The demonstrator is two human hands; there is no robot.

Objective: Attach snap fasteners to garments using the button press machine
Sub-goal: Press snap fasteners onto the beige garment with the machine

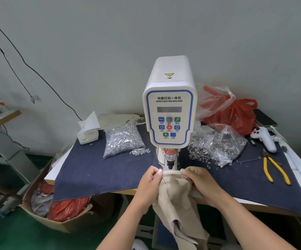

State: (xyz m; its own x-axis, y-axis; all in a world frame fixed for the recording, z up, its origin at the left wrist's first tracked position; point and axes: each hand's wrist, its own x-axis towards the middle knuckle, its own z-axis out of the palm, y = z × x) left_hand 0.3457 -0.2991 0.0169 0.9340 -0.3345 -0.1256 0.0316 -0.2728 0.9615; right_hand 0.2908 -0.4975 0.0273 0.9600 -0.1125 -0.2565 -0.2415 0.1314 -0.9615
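Observation:
A white servo button machine (169,105) stands at the middle of the table, its press head (170,160) pointing down. Just below the head lies the top edge of a beige garment (175,197), and the rest of it hangs off the table's front edge. My left hand (148,184) pinches the garment's edge left of the head. My right hand (200,183) pinches the same edge on the right. A clear bag of silver snap parts (122,139) sits left of the machine. Another bag of ring-shaped snap parts (216,147) lies to its right.
Dark blue cloth (95,170) covers the table. Yellow-handled pliers (274,168), a white controller (264,138) and a red plastic bag (236,114) lie on the right. A tissue box (88,132) sits at the back left. A cardboard box (43,210) stands on the floor, left.

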